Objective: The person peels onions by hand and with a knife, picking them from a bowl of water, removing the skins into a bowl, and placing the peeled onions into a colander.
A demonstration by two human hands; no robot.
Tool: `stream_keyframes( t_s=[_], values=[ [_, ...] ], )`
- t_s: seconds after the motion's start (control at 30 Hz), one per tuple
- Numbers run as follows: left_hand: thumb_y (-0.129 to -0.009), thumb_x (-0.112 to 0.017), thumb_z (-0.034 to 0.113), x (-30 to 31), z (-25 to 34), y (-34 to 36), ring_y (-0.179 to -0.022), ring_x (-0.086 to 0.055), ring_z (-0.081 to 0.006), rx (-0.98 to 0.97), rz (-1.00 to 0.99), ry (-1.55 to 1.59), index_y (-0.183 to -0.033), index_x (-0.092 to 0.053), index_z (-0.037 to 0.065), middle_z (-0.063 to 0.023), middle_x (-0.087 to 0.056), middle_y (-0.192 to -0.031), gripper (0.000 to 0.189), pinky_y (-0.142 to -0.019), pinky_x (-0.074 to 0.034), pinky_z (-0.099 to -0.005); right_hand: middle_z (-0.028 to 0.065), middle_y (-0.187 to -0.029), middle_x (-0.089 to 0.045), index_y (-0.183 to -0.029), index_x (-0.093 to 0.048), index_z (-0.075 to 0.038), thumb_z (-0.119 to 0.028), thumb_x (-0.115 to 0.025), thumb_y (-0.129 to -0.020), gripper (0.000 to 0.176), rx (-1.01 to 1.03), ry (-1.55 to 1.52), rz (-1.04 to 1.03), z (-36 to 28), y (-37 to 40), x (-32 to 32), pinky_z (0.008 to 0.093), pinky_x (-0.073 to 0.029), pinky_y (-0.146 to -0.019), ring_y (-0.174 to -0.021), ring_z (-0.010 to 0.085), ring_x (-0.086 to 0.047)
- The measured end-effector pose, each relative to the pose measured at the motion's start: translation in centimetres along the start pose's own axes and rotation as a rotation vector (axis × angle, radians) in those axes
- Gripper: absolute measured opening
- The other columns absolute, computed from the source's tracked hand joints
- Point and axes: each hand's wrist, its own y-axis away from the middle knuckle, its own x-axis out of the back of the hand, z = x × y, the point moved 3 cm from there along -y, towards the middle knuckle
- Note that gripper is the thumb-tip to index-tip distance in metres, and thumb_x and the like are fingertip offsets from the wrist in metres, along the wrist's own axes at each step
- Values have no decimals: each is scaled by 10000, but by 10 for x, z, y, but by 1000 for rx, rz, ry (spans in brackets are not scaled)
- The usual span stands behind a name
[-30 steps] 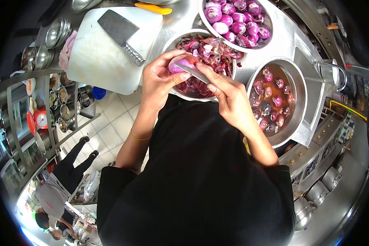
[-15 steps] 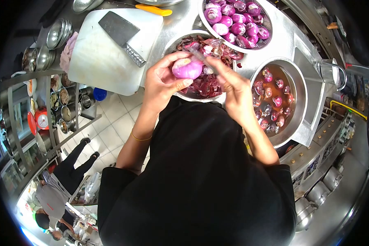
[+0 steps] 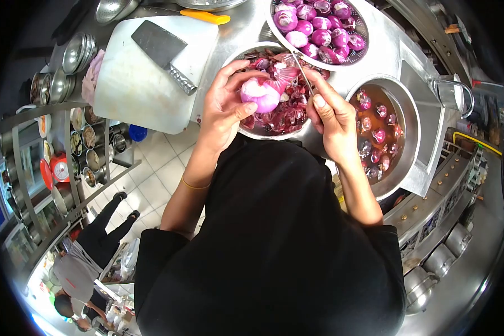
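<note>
My left hand (image 3: 223,109) is wrapped round a purple onion (image 3: 261,96) whose top is bare and pale. A strip of loosened skin (image 3: 285,74) sticks out from the onion's right side. Pinched in my right hand (image 3: 331,115) is a small knife (image 3: 302,71), its thin blade pointing up and left, beside the loose skin. Both hands are over a metal bowl (image 3: 242,54) of dark red peelings. Behind it stands a colander (image 3: 365,29) with several peeled onions. A large pot (image 3: 413,143) at the right holds unpeeled onions in brownish water.
A white cutting board (image 3: 123,84) lies at the left with a cleaver (image 3: 159,43) on it. Near its top edge is a yellow-handled tool (image 3: 205,16). Stacked metal bowls (image 3: 75,53) stand farther left. Another person (image 3: 75,274) is at the lower left.
My right hand has moved right and slightly down with the knife, away from the onion. Skin now stands out from the onion's side. The onion has turned and shifted slightly right.
</note>
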Motion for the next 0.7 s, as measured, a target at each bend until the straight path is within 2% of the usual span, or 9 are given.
stream_keyframes(
  t_s=[0.03, 0.17, 0.23, 0.27, 0.33, 0.47, 0.5, 0.57, 0.7],
  values=[
    [-773, -700, 88, -1, 2, 0, -1181, -484, -284, -6, 13, 14, -1333, -345, 0, -225, -466, -1273, 669, -993, -413, -389, -48, -614, -391, -1320, -505, -58, -153, -473, -967, 367, -24, -7, 29, 0, 0, -1, 183, -309, -524, -566, 39, -346],
    [-763, -682, -10, 1, 2, -1, -1167, -506, -269, -2, 39, 145, -1289, -390, -8, -217, -507, -1251, 602, -1000, -415, -377, -48, -629, -398, -1385, -420, -70, -163, -464, -974, 424, -75, -117, -25, 7, 1, 0, 169, -288, -503, -551, 37, -339],
    [-767, -680, -3, 4, 0, 0, -1171, -504, -268, -7, 53, 134, -1280, -402, -11, -218, -510, -1250, 584, -1006, -408, -380, -40, -639, -397, -1445, -304, -91, -172, -446, -981, 492, -102, -192, -30, 2, 3, -6, 163, -273, -481, -538, 39, -336],
    [-770, -678, 5, 5, 0, 1, -1175, -502, -267, -9, 62, 125, -1271, -414, -13, -218, -512, -1249, 567, -1012, -400, -383, -40, -639, -397, -1445, -304, -91, -172, -446, -981, 492, -103, -193, -32, 5, 3, -5, 163, -273, -481, -538, 39, -336],
    [-775, -675, 10, 5, 0, 1, -1176, -502, -261, -9, 61, 140, -1267, -423, -15, -213, -516, -1248, 553, -1014, -396, -376, -29, -653, -411, -1471, -222, -99, -180, -435, -984, 537, -207, -368, -299, 16, 8, -8, 169, -280, -467, -535, 46, -339],
    [-765, -689, 3, 0, -3, 2, -1169, -504, -227, 21, 68, 160, -1271, -439, -18, -176, -527, -1242, 565, -1010, -397, -353, -32, -646, -422, -1408, -385, -96, -199, -469, -975, 454, -266, -298, -298, 19, 8, -17, 177, -289, -471, -534, 48, -338],
    [-765, -689, 3, -1, -4, 2, -1169, -504, -227, 19, 70, 160, -1271, -439, -18, -176, -527, -1242, 565, -1010, -397, -353, -42, -635, -411, -1350, -475, -88, -185, -480, -971, 392, -250, -280, -267, 19, 6, -19, 179, -284, -473, -539, 43, -335],
    [-745, -712, -11, -1, -8, 2, -1132, -525, -191, -4, 94, -6, -1268, -451, -26, -135, -537, -1215, 584, -986, -419, -328, -47, -628, -402, -1341, -486, -86, -176, -479, -971, 381, -205, -238, -246, 21, 7, -22, 178, -282, -474, -538, 40, -332],
    [-726, -736, -17, 1, -4, 4, -1081, -553, -171, 66, 109, 5, -1260, -458, -35, -110, -549, -1175, 602, -947, -452, -309, -52, -614, -399, -1335, -494, -87, -163, -479, -970, 373, -127, -164, -80, 21, 2, -8, 175, -285, -483, -540, 33, -333]
  ],
)
